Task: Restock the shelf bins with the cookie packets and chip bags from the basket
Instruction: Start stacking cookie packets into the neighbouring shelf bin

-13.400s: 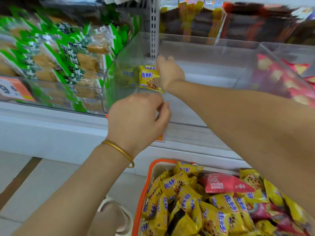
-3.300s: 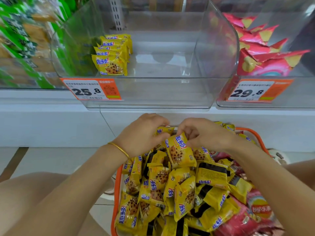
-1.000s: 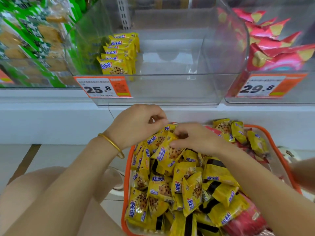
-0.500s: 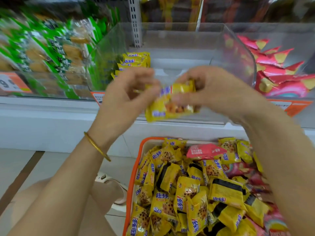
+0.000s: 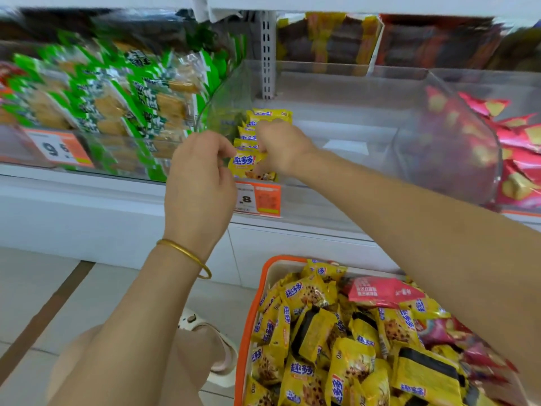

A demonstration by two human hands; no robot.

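Note:
My right hand point(image 5: 281, 146) reaches into the clear shelf bin point(image 5: 366, 206) and grips a yellow cookie packet point(image 5: 245, 163) at the front of a row of yellow packets point(image 5: 269, 115) along the bin's left side. Just outside the bin's front left corner hovers my left hand point(image 5: 202, 177), fingers loosely curled and holding nothing I can see. Below, the orange-rimmed basket point(image 5: 252, 317) is heaped with yellow cookie packets point(image 5: 310, 326), and a red chip bag point(image 5: 380, 291) lies on top near its far edge.
Green biscuit packs point(image 5: 117, 98) fill the bin to the left. Red chip bags point(image 5: 521, 148) sit in the bin to the right. An orange price tag point(image 5: 259, 199) hangs on the middle bin's front. My sandalled foot point(image 5: 210, 332) rests on the tiled floor beside the basket.
Both hands lifted a yellow packet out of the basket and up to the bin. My right hand now has it inside the bin at the row's front, and my left hand has come off it.

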